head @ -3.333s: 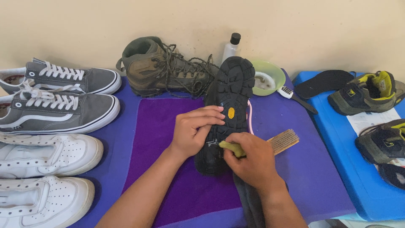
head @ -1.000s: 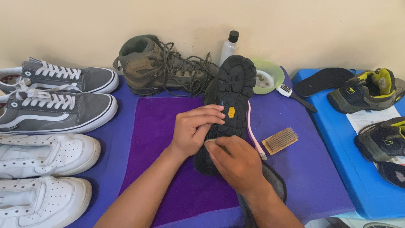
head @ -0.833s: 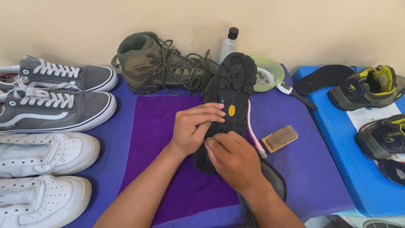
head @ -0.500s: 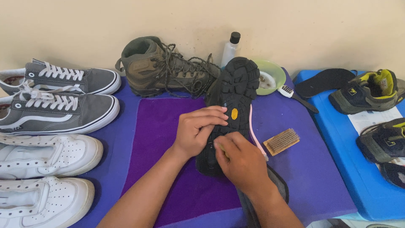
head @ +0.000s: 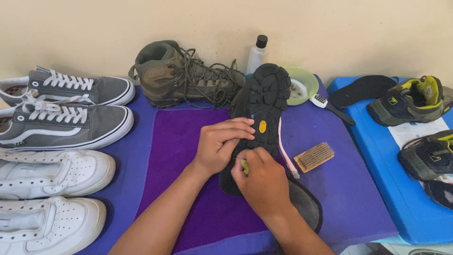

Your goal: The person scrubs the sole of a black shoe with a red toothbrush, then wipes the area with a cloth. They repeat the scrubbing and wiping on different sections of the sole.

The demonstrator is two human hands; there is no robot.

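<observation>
A boot lies sole-up on the purple mat point(head: 179, 141), its black lugged sole point(head: 264, 99) with a small yellow oval facing me. My left hand point(head: 218, 144) grips the sole's middle from the left side. Over the heel end, my right hand point(head: 258, 182) is closed around a small yellowish-green scrubbing piece point(head: 244, 165) pressed against the sole. A pink-handled brush point(head: 284, 150) lies along the boot's right edge, and a dark insole point(head: 306, 205) shows beneath my right wrist.
The matching olive boot point(head: 181, 75) stands upright behind, beside a clear bottle point(head: 257, 53) and a green bowl point(head: 304, 82). A wooden brush point(head: 314, 157) lies to the right. Grey sneakers point(head: 66, 108) and white sneakers point(head: 52, 189) line the left. More shoes point(head: 410, 101) sit on a blue surface at right.
My right hand has shifted over the heel end of the sole, back and forth, ending nearer the left hand. My left hand keeps its grip and the boot has barely moved.
</observation>
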